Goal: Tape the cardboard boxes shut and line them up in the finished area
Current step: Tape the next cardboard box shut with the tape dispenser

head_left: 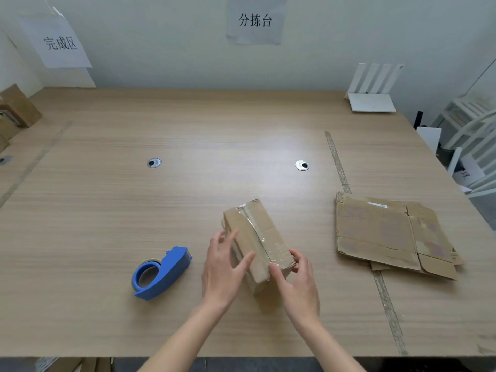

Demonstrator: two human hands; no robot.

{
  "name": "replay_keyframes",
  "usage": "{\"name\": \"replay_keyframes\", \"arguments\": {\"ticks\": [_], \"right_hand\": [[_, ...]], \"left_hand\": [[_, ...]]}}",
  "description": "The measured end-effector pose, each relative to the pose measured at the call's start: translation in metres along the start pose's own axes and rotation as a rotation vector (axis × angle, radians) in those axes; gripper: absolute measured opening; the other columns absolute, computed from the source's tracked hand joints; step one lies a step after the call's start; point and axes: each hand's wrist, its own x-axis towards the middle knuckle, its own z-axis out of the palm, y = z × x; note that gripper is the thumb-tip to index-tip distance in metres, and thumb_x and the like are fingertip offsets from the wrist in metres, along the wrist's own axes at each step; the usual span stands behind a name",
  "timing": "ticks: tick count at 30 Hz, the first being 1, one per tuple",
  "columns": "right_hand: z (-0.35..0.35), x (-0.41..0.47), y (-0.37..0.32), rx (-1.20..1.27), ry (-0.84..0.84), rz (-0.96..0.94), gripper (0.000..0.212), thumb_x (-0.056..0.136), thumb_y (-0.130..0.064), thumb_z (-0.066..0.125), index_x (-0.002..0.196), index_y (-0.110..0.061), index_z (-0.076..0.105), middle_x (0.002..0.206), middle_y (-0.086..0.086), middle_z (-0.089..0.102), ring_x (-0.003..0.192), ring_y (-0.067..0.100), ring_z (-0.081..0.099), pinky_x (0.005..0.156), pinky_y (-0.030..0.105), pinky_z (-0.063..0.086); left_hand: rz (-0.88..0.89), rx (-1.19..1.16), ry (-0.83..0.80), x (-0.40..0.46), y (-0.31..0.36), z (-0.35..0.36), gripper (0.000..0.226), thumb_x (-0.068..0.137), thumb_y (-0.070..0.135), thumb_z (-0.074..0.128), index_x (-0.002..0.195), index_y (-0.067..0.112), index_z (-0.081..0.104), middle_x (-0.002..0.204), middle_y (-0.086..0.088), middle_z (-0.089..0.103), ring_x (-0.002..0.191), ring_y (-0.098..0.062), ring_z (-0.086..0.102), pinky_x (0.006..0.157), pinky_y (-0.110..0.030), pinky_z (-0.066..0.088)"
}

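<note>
A small cardboard box point(259, 237) stands on the wooden table point(134, 216), a strip of clear tape running along its top seam. My left hand point(224, 267) lies against the box's left side with straight fingers and the thumb across the top. My right hand point(298, 280) presses its thumb on the tape at the box's near end, while its fingers curl round the near right corner. A blue tape dispenser point(161, 272) lies on the table to the left of the box, apart from both hands.
Flattened cardboard boxes point(389, 234) lie to the right, past a tape line point(338, 162) on the table. Taped boxes point(16, 111) stand at the far left under a paper sign point(60, 42). A white router point(373, 92) sits at the back right. White chairs point(472, 146) stand beside the table.
</note>
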Motion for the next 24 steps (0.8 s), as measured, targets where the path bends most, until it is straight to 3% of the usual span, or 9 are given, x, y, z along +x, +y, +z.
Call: {"name": "replay_keyframes", "arguments": {"ticks": [3, 5, 10, 13, 16, 18, 20, 22, 24], "right_hand": [[0.007, 0.002, -0.011, -0.019, -0.059, -0.009, 0.06, 0.084, -0.078, 0.049, 0.131, -0.04, 0.042, 0.128, -0.021, 0.049, 0.111, 0.006, 0.056, 0.086, 0.036, 0.049], [0.006, 0.006, -0.008, -0.026, -0.098, -0.105, 0.056, 0.091, -0.07, 0.048, 0.14, -0.047, 0.037, 0.129, -0.022, 0.046, 0.107, 0.006, 0.057, 0.086, 0.036, 0.051], [0.002, 0.02, -0.007, -0.139, -0.186, -0.227, 0.042, 0.096, -0.061, 0.049, 0.137, -0.06, 0.038, 0.128, -0.019, 0.047, 0.084, 0.0, 0.061, 0.084, 0.036, 0.055], [0.0, 0.021, -0.01, -0.119, -0.209, -0.253, 0.043, 0.096, -0.063, 0.049, 0.138, -0.059, 0.04, 0.128, -0.022, 0.045, 0.093, 0.0, 0.061, 0.084, 0.038, 0.057], [-0.005, 0.021, -0.012, -0.118, -0.204, -0.296, 0.046, 0.096, -0.065, 0.046, 0.141, -0.06, 0.037, 0.142, -0.025, 0.038, 0.12, -0.003, 0.052, 0.092, 0.036, 0.052], [-0.007, 0.023, -0.017, -0.13, -0.181, -0.309, 0.048, 0.096, -0.064, 0.045, 0.143, -0.06, 0.034, 0.149, -0.026, 0.031, 0.131, -0.004, 0.041, 0.092, 0.033, 0.046], [-0.007, 0.026, -0.022, -0.143, -0.151, -0.329, 0.047, 0.098, -0.061, 0.044, 0.144, -0.06, 0.033, 0.152, -0.026, 0.029, 0.136, -0.004, 0.036, 0.092, 0.032, 0.043], [-0.006, 0.029, -0.025, -0.149, -0.131, -0.347, 0.047, 0.098, -0.059, 0.045, 0.144, -0.058, 0.033, 0.152, -0.026, 0.029, 0.139, -0.002, 0.035, 0.097, 0.035, 0.045], [-0.004, 0.032, -0.025, -0.152, -0.126, -0.366, 0.048, 0.099, -0.058, 0.045, 0.145, -0.057, 0.032, 0.152, -0.027, 0.03, 0.14, 0.0, 0.035, 0.104, 0.038, 0.045]], "left_hand": [[-0.003, -0.116, -0.182, -0.007, -0.006, 0.004, 0.061, 0.088, 0.053, 0.066, 0.145, 0.043, 0.045, 0.157, 0.02, 0.022, 0.141, 0.007, 0.02, 0.106, -0.02, 0.027], [0.011, -0.14, -0.233, -0.003, -0.012, 0.004, 0.06, 0.09, 0.05, 0.066, 0.145, 0.049, 0.041, 0.16, 0.022, 0.016, 0.14, 0.012, 0.016, 0.107, -0.019, 0.025], [0.017, -0.192, -0.312, 0.013, -0.013, 0.003, 0.058, 0.094, 0.043, 0.063, 0.144, 0.054, 0.037, 0.164, 0.015, 0.013, 0.145, 0.009, 0.013, 0.112, -0.019, 0.021], [0.016, -0.176, -0.286, 0.011, -0.016, -0.002, 0.059, 0.095, 0.05, 0.059, 0.147, 0.054, 0.032, 0.163, 0.018, 0.017, 0.146, 0.007, 0.013, 0.113, -0.022, 0.02], [0.022, 0.012, -0.101, 0.009, -0.03, -0.025, 0.063, 0.091, 0.058, 0.059, 0.149, 0.043, 0.038, 0.15, 0.019, 0.04, 0.138, -0.002, 0.036, 0.109, -0.03, 0.036], [0.029, 0.225, 0.085, 0.009, -0.054, -0.045, 0.062, 0.09, 0.055, 0.063, 0.146, 0.034, 0.045, 0.128, 0.01, 0.057, 0.11, -0.015, 0.057, 0.091, -0.036, 0.049], [-0.047, 0.396, 0.205, 0.008, -0.084, -0.063, 0.066, 0.086, 0.052, 0.068, 0.143, 0.025, 0.049, 0.109, 0.0, 0.062, 0.095, -0.022, 0.06, 0.08, -0.039, 0.049], [-0.218, 0.531, 0.186, 0.007, -0.109, -0.074, 0.072, 0.085, 0.057, 0.066, 0.144, 0.019, 0.048, 0.108, -0.005, 0.062, 0.097, -0.026, 0.061, 0.08, -0.039, 0.045], [-0.328, 0.65, 0.065, 0.005, -0.125, -0.075, 0.079, 0.086, 0.066, 0.056, 0.146, 0.018, 0.041, 0.11, -0.003, 0.064, 0.1, -0.024, 0.062, 0.079, -0.036, 0.044]]}}
